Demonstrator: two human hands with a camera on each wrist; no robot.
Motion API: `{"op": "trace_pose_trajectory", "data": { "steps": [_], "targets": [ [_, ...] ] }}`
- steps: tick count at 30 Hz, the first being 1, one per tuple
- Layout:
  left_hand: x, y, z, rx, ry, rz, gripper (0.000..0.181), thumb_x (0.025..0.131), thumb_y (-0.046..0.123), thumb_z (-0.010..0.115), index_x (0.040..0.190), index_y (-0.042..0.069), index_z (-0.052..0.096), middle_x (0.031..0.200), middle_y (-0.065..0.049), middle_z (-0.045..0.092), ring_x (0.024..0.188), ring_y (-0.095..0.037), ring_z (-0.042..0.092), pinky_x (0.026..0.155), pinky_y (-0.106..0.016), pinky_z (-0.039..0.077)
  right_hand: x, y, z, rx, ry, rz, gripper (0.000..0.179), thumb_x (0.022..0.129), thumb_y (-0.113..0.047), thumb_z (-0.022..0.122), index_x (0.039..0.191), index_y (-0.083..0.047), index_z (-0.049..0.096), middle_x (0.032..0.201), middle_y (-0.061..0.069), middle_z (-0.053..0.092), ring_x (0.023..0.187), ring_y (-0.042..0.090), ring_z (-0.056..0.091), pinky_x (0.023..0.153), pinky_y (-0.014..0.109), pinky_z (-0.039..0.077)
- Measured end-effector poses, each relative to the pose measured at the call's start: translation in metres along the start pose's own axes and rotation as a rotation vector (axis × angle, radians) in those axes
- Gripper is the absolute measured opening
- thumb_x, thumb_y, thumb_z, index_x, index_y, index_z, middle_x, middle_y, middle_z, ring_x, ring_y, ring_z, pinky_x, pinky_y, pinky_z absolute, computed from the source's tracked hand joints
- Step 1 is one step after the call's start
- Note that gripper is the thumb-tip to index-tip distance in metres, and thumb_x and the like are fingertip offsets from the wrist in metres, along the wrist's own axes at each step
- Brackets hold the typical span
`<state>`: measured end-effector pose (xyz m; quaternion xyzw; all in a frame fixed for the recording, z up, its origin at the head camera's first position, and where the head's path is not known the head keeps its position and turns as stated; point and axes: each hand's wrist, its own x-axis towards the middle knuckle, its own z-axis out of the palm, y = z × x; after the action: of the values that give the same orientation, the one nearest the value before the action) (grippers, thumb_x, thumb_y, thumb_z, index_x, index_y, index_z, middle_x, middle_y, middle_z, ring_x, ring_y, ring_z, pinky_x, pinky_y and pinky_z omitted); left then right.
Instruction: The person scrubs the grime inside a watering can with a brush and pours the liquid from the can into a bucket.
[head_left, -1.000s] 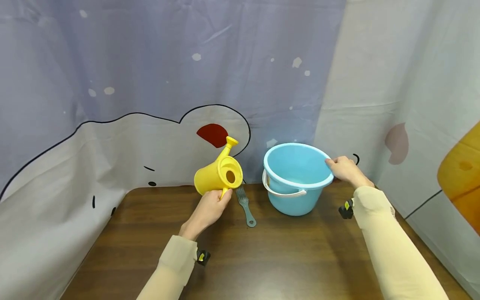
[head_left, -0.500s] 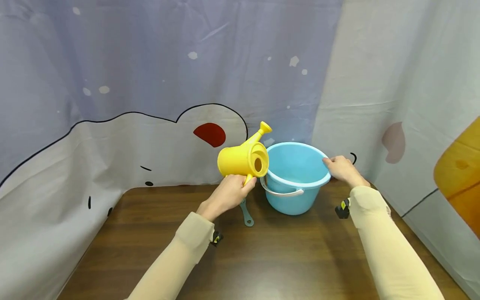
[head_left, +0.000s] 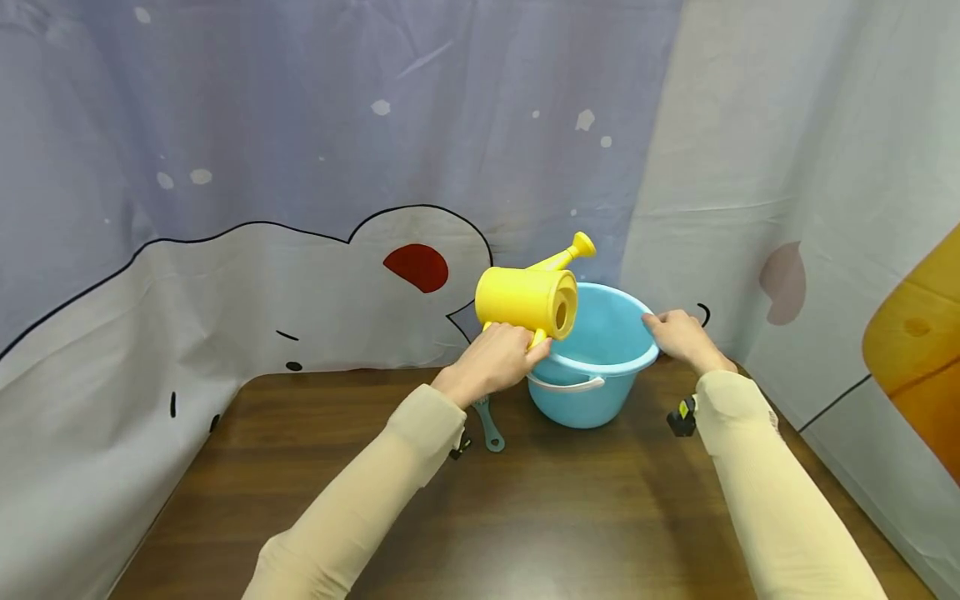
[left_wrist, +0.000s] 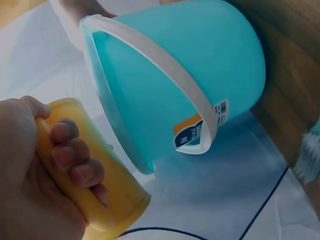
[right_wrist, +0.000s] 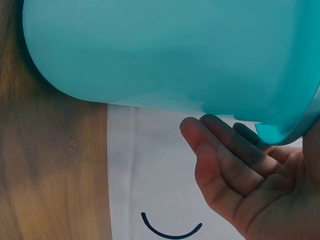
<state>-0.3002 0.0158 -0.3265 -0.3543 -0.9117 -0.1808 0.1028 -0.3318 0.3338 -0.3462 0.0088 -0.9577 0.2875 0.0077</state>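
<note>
My left hand (head_left: 495, 358) grips the handle of a yellow watering can (head_left: 521, 297), fingers curled around it. The can is tipped on its side in the air, its opening facing right and its spout pointing up right, overlapping the left rim of a light blue bucket (head_left: 581, 400). The bucket stands upright with its white handle (left_wrist: 170, 70) hanging down. On the bucket's right rim, my right hand (head_left: 681, 337) holds on, thumb over the edge. The right wrist view shows its fingers (right_wrist: 220, 165) along the outer wall; the thumb is hidden there.
A grey-green toy fork (head_left: 491, 429) lies on the brown wooden table (head_left: 570, 517), left of the bucket and partly covered by my left hand. A printed curtain (head_left: 300, 125) hangs behind the table and along its sides.
My left hand has carried the watering can right and slightly up, from left of the bucket to over its left rim. My right hand stays on the rim.
</note>
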Motion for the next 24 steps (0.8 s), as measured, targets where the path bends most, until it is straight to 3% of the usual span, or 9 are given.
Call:
{"op": "trace_pose_trajectory", "data": {
  "steps": [8, 13, 18, 24],
  "targets": [
    [0.02, 0.005, 0.003, 0.159, -0.068, -0.005, 0.043, 0.1, 0.031, 0.043, 0.061, 0.014, 0.045, 0.055, 0.002, 0.038, 0.052, -0.016, 0.042, 0.057, -0.026, 0.033, 0.001, 0.003, 0.0, 0.0, 0.001, 0.005, 0.054, 0.104, -0.038, 0.035, 0.112, 0.007, 0.065, 0.075, 0.008, 0.065, 0.069, 0.022, 0.062, 0.066, 0.035, 0.047],
    [0.03, 0.005, 0.006, 0.305, -0.077, 0.044, 0.045, 0.1, 0.031, 0.043, 0.058, 0.015, 0.043, 0.054, 0.002, 0.037, 0.053, -0.018, 0.045, 0.056, -0.028, 0.035, 0.0, 0.003, -0.001, 0.003, 0.002, 0.013, 0.054, 0.105, -0.037, 0.035, 0.116, 0.007, 0.064, 0.077, 0.009, 0.065, 0.071, 0.023, 0.062, 0.066, 0.035, 0.047],
    [0.035, 0.004, 0.008, 0.447, -0.078, 0.068, 0.045, 0.1, 0.033, 0.045, 0.058, 0.016, 0.045, 0.054, 0.002, 0.042, 0.058, -0.019, 0.05, 0.062, -0.032, 0.04, -0.001, 0.001, -0.001, 0.014, -0.008, 0.014, 0.054, 0.105, -0.038, 0.034, 0.111, 0.006, 0.065, 0.075, 0.008, 0.064, 0.075, 0.024, 0.06, 0.069, 0.037, 0.044],
    [0.039, 0.004, 0.005, 0.551, -0.11, 0.068, 0.046, 0.101, 0.037, 0.043, 0.06, 0.017, 0.047, 0.057, 0.002, 0.048, 0.062, -0.018, 0.053, 0.07, -0.032, 0.041, 0.0, 0.0, 0.001, 0.023, -0.02, 0.021, 0.055, 0.105, -0.04, 0.033, 0.113, 0.004, 0.065, 0.075, 0.007, 0.064, 0.08, 0.027, 0.06, 0.072, 0.038, 0.043]
  ]
}}
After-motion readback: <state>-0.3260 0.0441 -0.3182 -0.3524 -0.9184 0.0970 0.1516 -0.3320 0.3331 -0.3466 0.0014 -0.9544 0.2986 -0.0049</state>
